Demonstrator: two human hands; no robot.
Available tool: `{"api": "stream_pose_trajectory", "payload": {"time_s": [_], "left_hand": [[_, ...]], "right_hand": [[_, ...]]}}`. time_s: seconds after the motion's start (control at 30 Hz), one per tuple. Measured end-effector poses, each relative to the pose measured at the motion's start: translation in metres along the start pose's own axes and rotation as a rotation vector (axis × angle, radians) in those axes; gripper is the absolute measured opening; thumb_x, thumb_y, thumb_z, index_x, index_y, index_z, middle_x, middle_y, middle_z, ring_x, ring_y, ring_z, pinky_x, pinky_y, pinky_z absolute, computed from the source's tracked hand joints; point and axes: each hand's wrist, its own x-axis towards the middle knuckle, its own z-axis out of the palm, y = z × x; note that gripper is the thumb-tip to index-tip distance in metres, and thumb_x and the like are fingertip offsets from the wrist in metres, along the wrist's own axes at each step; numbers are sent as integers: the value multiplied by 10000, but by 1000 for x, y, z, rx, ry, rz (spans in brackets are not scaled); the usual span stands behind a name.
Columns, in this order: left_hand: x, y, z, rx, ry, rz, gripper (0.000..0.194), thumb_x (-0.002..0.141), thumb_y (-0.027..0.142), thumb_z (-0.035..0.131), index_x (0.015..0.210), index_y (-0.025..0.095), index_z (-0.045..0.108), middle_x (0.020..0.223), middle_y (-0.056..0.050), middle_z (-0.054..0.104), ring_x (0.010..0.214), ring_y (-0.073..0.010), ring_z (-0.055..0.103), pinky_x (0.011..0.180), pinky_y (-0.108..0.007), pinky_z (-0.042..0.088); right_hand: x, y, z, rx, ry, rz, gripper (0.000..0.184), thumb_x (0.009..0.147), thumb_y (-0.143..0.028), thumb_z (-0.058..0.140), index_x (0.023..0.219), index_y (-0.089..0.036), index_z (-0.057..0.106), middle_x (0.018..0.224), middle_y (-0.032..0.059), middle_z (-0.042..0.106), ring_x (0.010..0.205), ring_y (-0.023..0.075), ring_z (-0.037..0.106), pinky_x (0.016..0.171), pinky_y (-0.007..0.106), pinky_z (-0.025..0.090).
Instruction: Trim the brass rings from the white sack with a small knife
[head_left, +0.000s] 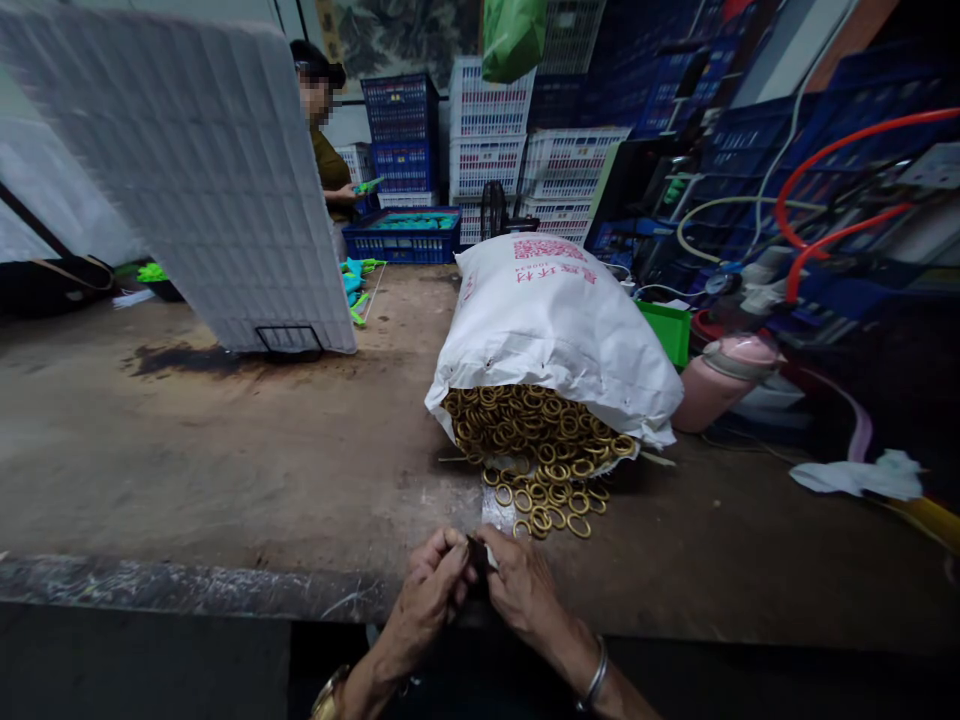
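Pinching hands: the left hand [431,590] and the right hand [521,585] meet over the near edge of the surface [337,440], fingers curled, both seeming to grip a small dark piece [476,553] between their fingertips; its kind and long axis cannot be told.
Wrists: the forearms slant inward from the near side, a gold-toned band [328,697] on the left, a silver bangle [594,675] on the right.
Loose rings: brass-coloured rings [559,495] lie just beyond the fingers, far and a little to the right; the right hand is nearer. Being round, they have no long axis, and many overlap.
Sack: directly behind the spill, a white sack [555,320] lies with its mouth toward the hands, its length running near to far, more rings heaped inside.
Right of sack: a pink canister [727,380] stands tilted, below a red hose [795,190].
Far left: a pale ribbed panel [225,180] leans upright on the surface.
Far end: a co-worker's hand [345,193] holds something green near a blue crate [401,245]; stacked crates [487,150] rise behind.
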Motion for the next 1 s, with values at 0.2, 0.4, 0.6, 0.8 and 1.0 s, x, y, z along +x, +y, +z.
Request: {"api": "stream_pose_trajectory", "payload": {"time_s": [0.2, 0.4, 0.6, 0.8, 1.0], "left_hand": [[2, -3, -1, 71, 32, 22, 334, 771, 507, 489, 719, 184, 421, 570, 63, 428, 393, -30, 269, 365, -166, 181], [-3, 0, -1, 185, 42, 145, 336, 785, 478, 492, 664, 169, 440, 553, 59, 404, 437, -40, 298, 400, -159, 229], [-16, 2, -1, 116, 8, 4, 353, 750, 522, 514, 679, 182, 448, 499, 72, 407, 367, -35, 262, 338, -155, 192], [-15, 8, 0, -124, -32, -68, 349, 749, 496, 530, 742, 147, 539, 477, 56, 415, 385, -43, 294, 342, -154, 223], [-8, 9, -1, -342, -7, -132, 234, 731, 375, 598, 768, 151, 542, 690, -2, 543, 443, -40, 379, 372, -164, 264]], "right_hand": [[0, -3, -3, -90, -63, -14, 327, 632, -43, 368, 858, -197, 547, 780, 24, 631, 714, 140, 553, 616, 217, 297], [1, 0, -3, -149, -143, -14, 320, 634, -47, 386, 873, -185, 547, 732, 32, 626, 670, 147, 547, 575, 222, 280], [-2, -4, -5, -265, -85, 57, 329, 650, -45, 401, 921, -173, 538, 759, 51, 631, 698, 166, 557, 571, 239, 274], [-7, 15, -6, -245, 118, 168, 339, 670, -20, 399, 949, -174, 515, 808, 48, 644, 733, 166, 585, 611, 230, 323], [-12, 26, -14, -262, 189, 258, 359, 777, -139, 451, 1128, -216, 451, 965, 53, 651, 832, 199, 607, 650, 256, 356]]}}
